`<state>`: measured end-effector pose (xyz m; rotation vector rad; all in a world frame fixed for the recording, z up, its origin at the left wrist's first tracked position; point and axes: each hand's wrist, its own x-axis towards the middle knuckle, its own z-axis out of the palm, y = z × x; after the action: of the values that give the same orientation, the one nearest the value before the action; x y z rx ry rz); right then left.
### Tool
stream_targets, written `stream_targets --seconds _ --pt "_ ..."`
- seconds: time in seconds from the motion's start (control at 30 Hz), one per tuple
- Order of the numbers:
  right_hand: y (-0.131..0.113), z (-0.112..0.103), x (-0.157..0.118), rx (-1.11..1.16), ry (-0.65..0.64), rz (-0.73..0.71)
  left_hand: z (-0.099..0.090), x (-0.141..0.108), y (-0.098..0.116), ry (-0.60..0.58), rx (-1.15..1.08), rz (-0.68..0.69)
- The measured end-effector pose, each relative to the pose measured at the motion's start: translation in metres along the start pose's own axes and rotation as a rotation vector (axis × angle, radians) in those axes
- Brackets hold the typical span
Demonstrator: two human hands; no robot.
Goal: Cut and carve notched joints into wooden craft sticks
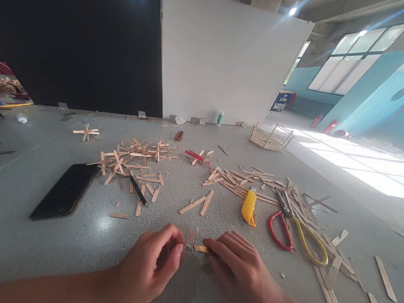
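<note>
Low at the front of the table, my left hand (pixel 159 261) pinches a thin wooden craft stick (pixel 191 238) between thumb and forefinger, its tip slanting up. Close beside it, my right hand (pixel 241 263) has its fingers closed over a yellowish flat stick piece (pixel 201 249); the piece's other end is hidden under the fingers. A narrow gap separates the two pieces. Just beyond my hands lie loose craft sticks (pixel 207 203). A yellow utility knife (pixel 249 207) rests past my right hand, with red-and-yellow-handled scissors or snips (pixel 290 213) to its right.
A black phone (pixel 64 191) and a black pen (pixel 138 189) lie left. Piles of sticks (pixel 145 151) spread across the middle and right. A glue stick (pixel 219 119) stands by the white panel (pixel 231 60). A stick-built frame (pixel 271 138) sits at the back right.
</note>
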<state>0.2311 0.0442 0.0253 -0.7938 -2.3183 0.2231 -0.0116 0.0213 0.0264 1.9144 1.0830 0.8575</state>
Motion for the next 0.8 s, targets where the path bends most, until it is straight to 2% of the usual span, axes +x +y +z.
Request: stream_targets --seconds 0.5,0.7,0.8 --pt "0.001 0.002 -0.006 -0.021 -0.003 0.011 0.001 0.0 0.004 0.009 -0.095 -0.054" --pt "0.008 0.005 -0.017 -0.009 -0.065 0.08 -0.007 0.01 0.006 -0.115 -0.241 -0.195" --pt "0.007 0.005 -0.016 -0.026 -0.05 0.098 -0.01 0.016 0.003 -0.15 -0.33 -0.242"
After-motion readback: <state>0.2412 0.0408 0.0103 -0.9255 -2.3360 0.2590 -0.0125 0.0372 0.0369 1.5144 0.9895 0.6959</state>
